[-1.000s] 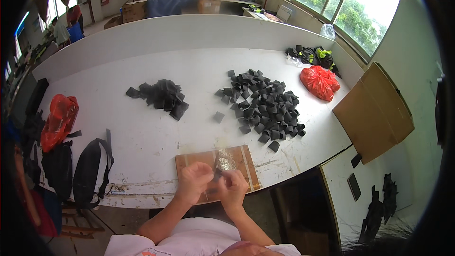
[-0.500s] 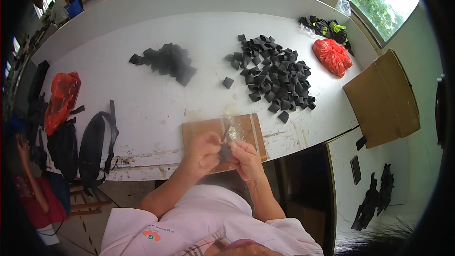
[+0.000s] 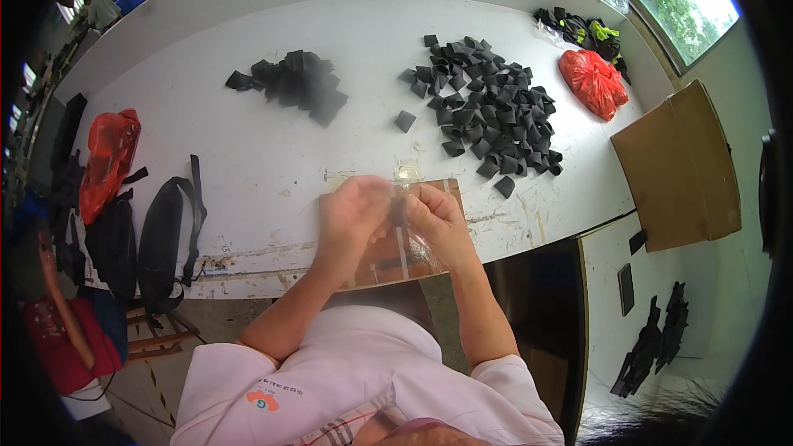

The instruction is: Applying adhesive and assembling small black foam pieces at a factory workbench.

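Over a brown wooden board (image 3: 384, 268) at the table's near edge, my two hands meet around a small black fabric piece (image 3: 398, 213). My right hand (image 3: 439, 219) pinches it between thumb and fingers. From the other side my left hand (image 3: 357, 211), slightly blurred, has its fingers curled against the piece's upper end; its fingertips are partly hidden. A large heap of folded black fabric loops (image 3: 491, 111) lies beyond my right hand, with one loose loop (image 3: 405, 121) beside it. Farther left is a hazy pile of flat black fabric pieces (image 3: 301, 87).
Black straps (image 3: 169, 235) and a red plastic bag (image 3: 111, 153) lie at the table's left. A tied red bag (image 3: 593, 84) sits at the far right, near a cardboard box (image 3: 681, 169). Another person's arm (image 3: 66, 306) shows at the left edge.
Both hands have moved away from me, toward the board's far edge, with the black fabric piece still between them. The whole view has shifted slightly.
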A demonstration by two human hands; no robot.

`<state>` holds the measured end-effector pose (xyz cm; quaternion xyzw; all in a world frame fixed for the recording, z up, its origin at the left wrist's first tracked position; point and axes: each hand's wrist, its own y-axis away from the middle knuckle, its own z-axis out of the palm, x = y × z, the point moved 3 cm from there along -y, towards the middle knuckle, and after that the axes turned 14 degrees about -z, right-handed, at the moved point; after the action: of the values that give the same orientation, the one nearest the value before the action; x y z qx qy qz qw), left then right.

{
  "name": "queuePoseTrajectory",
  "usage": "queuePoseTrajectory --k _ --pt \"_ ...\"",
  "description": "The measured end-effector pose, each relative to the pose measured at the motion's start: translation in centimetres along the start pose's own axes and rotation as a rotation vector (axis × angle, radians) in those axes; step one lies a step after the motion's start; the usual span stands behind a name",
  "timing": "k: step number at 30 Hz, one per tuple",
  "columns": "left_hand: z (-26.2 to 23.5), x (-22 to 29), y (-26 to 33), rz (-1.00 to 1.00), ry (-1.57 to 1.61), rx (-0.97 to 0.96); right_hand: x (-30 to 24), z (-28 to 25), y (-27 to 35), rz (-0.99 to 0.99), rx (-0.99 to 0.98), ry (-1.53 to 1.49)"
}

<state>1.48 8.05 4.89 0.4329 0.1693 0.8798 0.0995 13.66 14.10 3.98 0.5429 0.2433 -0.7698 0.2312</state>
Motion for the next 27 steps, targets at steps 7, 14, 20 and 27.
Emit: queuePoseTrajectory --k 7,14,20,27 --pt "1.5 2.8 0.3 0.633 -0.717 -0.018 -3.8 1.5 1.6 -0.672 0.144 0.775" --pt "0.3 1.8 0.5 0.373 0.101 0.098 -4.6 3.0 1.1 -0.753 0.192 0.944" --pt "-0.6 0.5 0.7 0.349 0.004 0.119 -3.4 2.4 1.5 -0.776 0.149 0.966" --pt "-1.1 0.6 -0.2 0.25 -0.498 -0.037 -3.5 2.6 1.9 -0.548 0.181 0.989"
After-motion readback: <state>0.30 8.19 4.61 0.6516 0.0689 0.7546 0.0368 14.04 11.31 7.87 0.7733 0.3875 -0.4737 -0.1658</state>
